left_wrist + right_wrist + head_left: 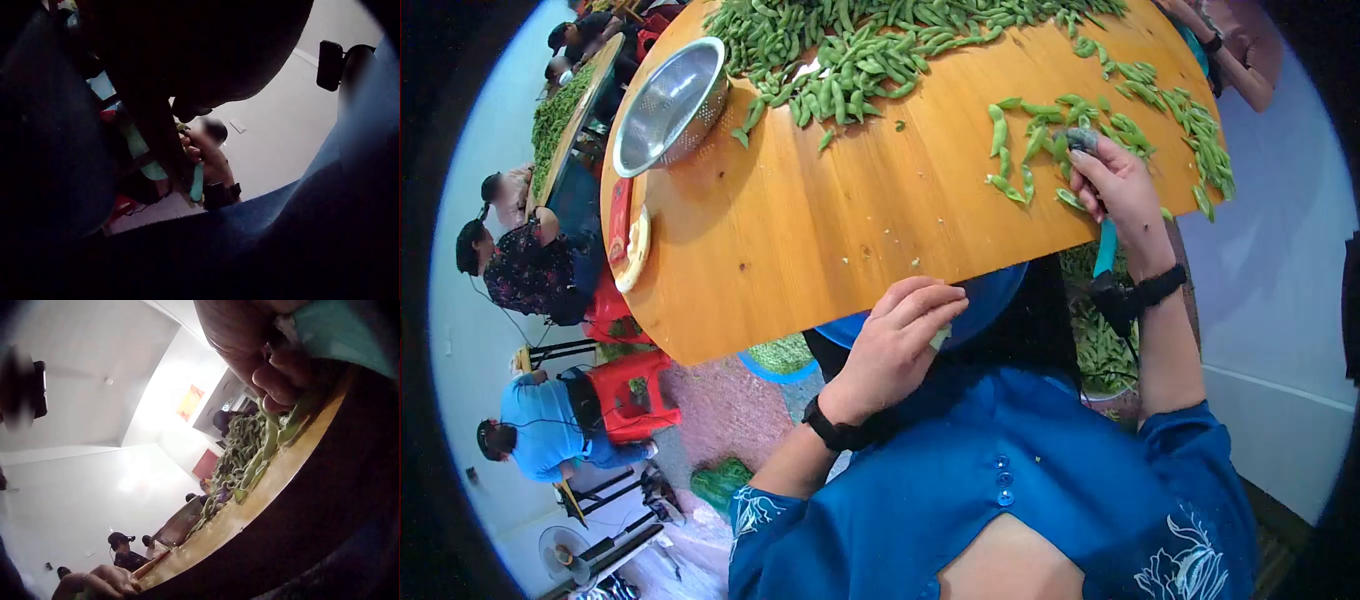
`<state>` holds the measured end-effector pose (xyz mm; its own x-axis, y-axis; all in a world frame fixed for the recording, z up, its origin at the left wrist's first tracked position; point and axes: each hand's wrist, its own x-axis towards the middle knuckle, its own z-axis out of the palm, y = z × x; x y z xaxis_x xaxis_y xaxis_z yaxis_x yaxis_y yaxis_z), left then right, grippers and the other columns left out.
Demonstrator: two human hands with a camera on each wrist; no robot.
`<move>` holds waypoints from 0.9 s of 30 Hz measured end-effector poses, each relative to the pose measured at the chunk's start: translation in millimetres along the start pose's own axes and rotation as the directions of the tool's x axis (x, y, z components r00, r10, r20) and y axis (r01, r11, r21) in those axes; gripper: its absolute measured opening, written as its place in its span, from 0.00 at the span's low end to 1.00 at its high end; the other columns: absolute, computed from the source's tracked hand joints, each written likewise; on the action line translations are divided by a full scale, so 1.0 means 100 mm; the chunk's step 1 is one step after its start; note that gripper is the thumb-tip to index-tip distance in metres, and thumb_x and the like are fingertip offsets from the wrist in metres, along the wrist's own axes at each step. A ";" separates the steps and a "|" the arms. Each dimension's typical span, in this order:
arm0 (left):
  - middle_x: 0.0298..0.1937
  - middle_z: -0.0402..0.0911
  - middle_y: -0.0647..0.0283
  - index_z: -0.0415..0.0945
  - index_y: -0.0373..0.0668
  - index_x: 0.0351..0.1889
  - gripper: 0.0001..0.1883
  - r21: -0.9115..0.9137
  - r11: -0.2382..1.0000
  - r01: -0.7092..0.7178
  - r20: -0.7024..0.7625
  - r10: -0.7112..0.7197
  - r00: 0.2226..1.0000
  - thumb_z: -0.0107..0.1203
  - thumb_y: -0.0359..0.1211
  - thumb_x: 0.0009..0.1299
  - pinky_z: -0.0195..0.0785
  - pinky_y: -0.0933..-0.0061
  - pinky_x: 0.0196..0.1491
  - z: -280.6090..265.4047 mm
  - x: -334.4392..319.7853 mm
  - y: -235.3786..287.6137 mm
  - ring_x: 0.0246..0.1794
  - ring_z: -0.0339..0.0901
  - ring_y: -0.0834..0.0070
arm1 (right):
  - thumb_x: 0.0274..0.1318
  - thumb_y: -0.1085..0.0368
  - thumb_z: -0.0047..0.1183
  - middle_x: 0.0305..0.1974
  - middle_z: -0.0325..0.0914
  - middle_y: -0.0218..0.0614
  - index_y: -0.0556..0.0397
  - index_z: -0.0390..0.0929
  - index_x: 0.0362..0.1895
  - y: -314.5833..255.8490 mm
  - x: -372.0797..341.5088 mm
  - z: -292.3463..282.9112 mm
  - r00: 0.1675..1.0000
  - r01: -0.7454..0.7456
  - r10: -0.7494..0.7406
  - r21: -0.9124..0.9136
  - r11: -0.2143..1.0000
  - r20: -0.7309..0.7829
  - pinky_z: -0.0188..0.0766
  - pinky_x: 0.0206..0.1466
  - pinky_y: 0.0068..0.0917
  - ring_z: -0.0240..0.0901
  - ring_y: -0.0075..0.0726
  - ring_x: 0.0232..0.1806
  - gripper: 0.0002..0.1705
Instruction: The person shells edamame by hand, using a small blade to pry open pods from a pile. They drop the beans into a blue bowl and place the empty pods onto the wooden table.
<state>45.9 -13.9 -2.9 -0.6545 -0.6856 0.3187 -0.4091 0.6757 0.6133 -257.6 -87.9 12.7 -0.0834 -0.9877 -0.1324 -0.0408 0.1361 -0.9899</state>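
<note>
Over the pods at the table's right side, my right hand (1118, 185) grips a turquoise strip-like handle (1106, 247) that sticks out below the palm. A dark grey piece (1082, 139) shows at its thumb and fingertips, close over loose green soybean pods (1028, 150). In the right wrist view, curled fingers (275, 387) are right at the pods. My left hand (905, 330) is at the near table edge, its fingers curled over a small pale green piece (941, 336), mostly hidden. The left wrist view is dark and shows little of that hand.
A large heap of pods (850, 60) covers the far side of the wooden table (800, 240). A metal colander (670, 110) stands at the left, with a red-and-white object (634, 250) below it. Under the table edge is a blue basin (990, 300). Other people sit at the left.
</note>
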 end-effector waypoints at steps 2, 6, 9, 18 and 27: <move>0.52 0.75 0.61 0.75 0.41 0.49 0.22 0.041 0.999 -0.019 -0.044 0.021 0.999 0.54 0.21 0.54 0.64 0.63 0.58 0.11 -0.07 0.01 0.55 0.68 0.61 | 0.60 0.64 0.49 0.21 0.71 0.23 0.52 0.75 0.42 0.00 0.01 0.00 1.000 0.000 0.000 -0.004 1.000 0.013 0.54 0.12 0.11 0.61 0.10 0.14 0.08; 0.53 0.74 0.60 0.74 0.42 0.52 0.23 0.258 0.962 -0.088 0.031 0.082 0.996 0.53 0.23 0.55 0.65 0.64 0.58 0.28 -0.21 -0.05 0.55 0.69 0.62 | 0.60 0.64 0.49 0.21 0.71 0.23 0.53 0.75 0.40 0.01 0.01 -0.01 0.999 0.029 -0.029 0.001 1.000 0.033 0.54 0.13 0.11 0.61 0.10 0.14 0.08; 0.57 0.72 0.56 0.72 0.42 0.55 0.21 0.259 0.965 -0.043 0.178 -0.004 0.984 0.50 0.29 0.62 0.64 0.61 0.58 0.51 -0.43 -0.33 0.57 0.69 0.57 | 0.60 0.64 0.49 0.21 0.71 0.23 0.52 0.75 0.39 0.02 -0.02 -0.01 0.998 0.053 -0.053 0.016 0.998 0.031 0.55 0.13 0.12 0.61 0.10 0.13 0.07; 0.49 0.77 0.48 0.74 0.41 0.51 0.17 0.010 0.931 0.366 0.454 -0.330 0.828 0.45 0.40 0.71 0.66 0.57 0.52 0.67 -0.64 -0.42 0.52 0.72 0.51 | 0.59 0.64 0.49 0.20 0.71 0.23 0.52 0.75 0.41 0.07 0.05 -0.03 0.994 0.083 -0.085 0.028 0.996 0.067 0.55 0.13 0.12 0.61 0.11 0.13 0.08; 0.48 0.78 0.48 0.74 0.41 0.53 0.17 -0.202 0.889 0.410 0.461 -0.283 0.841 0.48 0.38 0.69 0.68 0.61 0.51 0.81 -0.82 -0.08 0.49 0.75 0.53 | 0.59 0.64 0.49 0.20 0.71 0.24 0.54 0.74 0.43 0.08 0.05 -0.03 0.985 0.135 -0.135 0.010 0.991 0.111 0.56 0.13 0.13 0.61 0.11 0.13 0.10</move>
<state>51.0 59.2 -92.3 -0.7280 -0.6427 -0.2387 -0.5036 0.2650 0.8223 -261.7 -91.7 4.5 0.0340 -0.9994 -0.0026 -0.0418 0.0012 -0.9991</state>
